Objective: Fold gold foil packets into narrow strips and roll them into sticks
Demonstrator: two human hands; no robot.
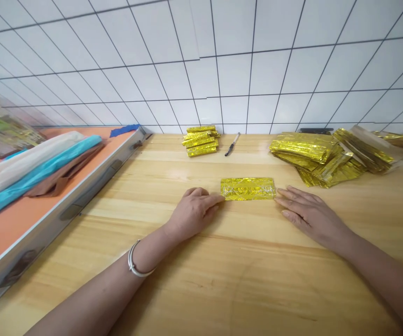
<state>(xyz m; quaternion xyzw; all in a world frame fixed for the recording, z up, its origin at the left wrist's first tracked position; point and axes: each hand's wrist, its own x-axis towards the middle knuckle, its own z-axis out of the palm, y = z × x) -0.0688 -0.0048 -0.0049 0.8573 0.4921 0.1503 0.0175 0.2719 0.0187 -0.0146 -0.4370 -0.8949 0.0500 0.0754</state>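
A folded gold foil sheet lies flat on the wooden table. My left hand, with a silver bangle at its wrist, rests palm down with loosely curled fingers, and its fingertips touch the foil's left end. On the other side my right hand lies flat with fingers stretched out, their tips at the foil's right end. Neither hand grips the foil.
A small stack of folded gold foil pieces sits at the back by the tiled wall, a pen beside it. A big pile of unfolded gold foil sheets lies at the right. At left, a metal-edged orange tray holds rolled materials.
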